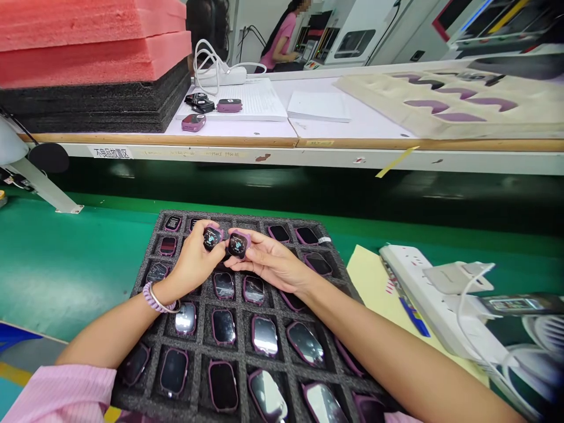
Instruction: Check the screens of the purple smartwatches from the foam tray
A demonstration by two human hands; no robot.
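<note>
Right now you've got two purple watch bodies up off the foam tray (150, 258), one per hand, held side by side and nearly touching, both screens lit and facing you. Your left hand (194, 261) pinches the left watch (212, 237) between thumb and fingertips; your right hand (268, 264) grips the right watch (238, 244) the same way, fingers closed round its case. Both sit above the tray's far rows, roughly mid-width, near its far edge.

Under your hands the tray is a dark foam grid w/ one watch body (265, 335) per pocket, screens dark and glossy, purple rims showing. The nearest rows run out of view at the tray's near edge. A bead bracelet (155, 298) rings your left wrist, and a pink sleeve (57, 393) covers that forearm near the near-left corner.

The tray rests on a green belt surface (66, 264). Just beside the tray's right edge lies a yellow sheet (370, 276), and on it a white power strip (423, 294) w/ a plug and cable.

Beyond the belt, a white shelf (352, 126) carries a few more watches (194, 122) by a white pad, pink and black foam sheets (92, 64) stacked at its left end, and a beige tray w/ purple straps (458, 100) at the right. A person in pink (282, 41) works far behind
</note>
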